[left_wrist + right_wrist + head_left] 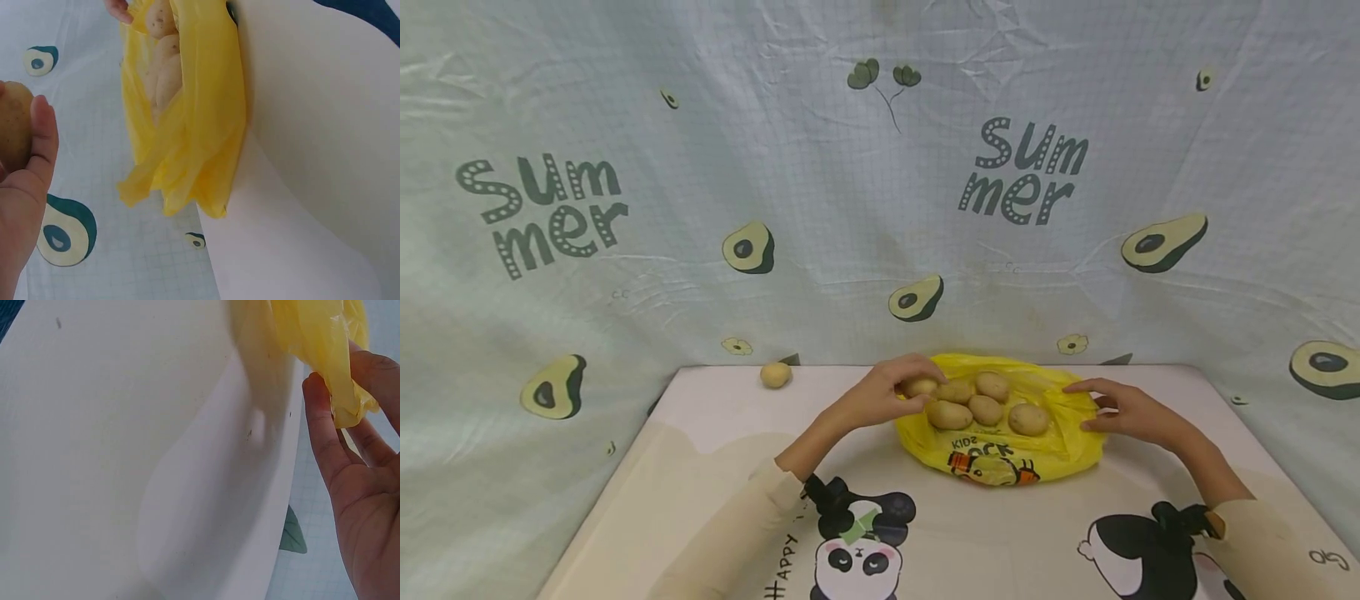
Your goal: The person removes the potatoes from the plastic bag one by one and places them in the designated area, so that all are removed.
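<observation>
A yellow plastic bag (1063, 442) with dark and orange print lies on the white table, its mouth spread wide. Several potatoes (1028, 419) show inside it. My left hand (880, 393) grips one potato (14, 125) between thumb and fingers, over the bag's left side; the left wrist view shows this potato apart from the bag. On the opposite side, my right hand (1138, 412) pinches the bag's edge, and the right wrist view shows the yellow film (344, 381) between thumb and fingers.
A single potato (776, 374) sits near the table's back edge, left of the bag. Behind the table (715, 483) hangs a pale curtain (820, 208) printed with avocados and lettering. Panda drawings (857, 558) decorate the tabletop nearer to me.
</observation>
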`<state>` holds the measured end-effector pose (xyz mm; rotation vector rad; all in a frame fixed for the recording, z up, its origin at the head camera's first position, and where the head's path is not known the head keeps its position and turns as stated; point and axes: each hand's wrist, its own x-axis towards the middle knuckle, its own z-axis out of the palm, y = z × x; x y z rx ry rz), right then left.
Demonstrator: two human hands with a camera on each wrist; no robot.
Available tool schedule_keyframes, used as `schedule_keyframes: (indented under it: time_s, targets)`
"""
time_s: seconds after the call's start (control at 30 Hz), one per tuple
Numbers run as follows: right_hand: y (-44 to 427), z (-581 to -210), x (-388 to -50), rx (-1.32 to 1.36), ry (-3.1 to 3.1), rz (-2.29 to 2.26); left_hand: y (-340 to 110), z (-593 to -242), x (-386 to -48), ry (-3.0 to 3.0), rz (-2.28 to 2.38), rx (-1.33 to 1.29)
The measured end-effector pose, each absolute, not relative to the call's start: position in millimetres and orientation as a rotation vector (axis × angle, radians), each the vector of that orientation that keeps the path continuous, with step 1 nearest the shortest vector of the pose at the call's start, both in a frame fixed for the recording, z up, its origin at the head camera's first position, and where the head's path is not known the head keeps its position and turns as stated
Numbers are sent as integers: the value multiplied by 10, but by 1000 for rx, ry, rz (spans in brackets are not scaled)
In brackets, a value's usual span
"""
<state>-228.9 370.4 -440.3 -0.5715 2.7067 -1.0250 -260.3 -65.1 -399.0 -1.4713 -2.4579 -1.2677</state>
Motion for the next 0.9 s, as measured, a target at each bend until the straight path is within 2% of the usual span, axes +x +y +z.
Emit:
schedule_keyframes:
  time_s: [0.23,0.9]
  targets:
    - [3720,-4407,-2280,-570,2710,-1019,-778,-4031,-2616,-2497,-1424,-1394]
    - [3729,-4413,-2250,-583,2709,-1035,-1115,-4086,-2606,-2598,-1379,-1198]
